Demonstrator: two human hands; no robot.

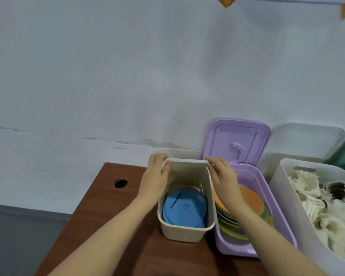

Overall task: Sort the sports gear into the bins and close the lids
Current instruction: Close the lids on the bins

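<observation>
Both hands, left hand (154,174) & right hand (220,173), pinch beige lid (187,160) ends at beige bin (187,228) far rim, lid long axis L-R, equidistant.

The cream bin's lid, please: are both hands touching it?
Touching. The head view shows the left hand and right hand gripping the lid at its ends.
</observation>
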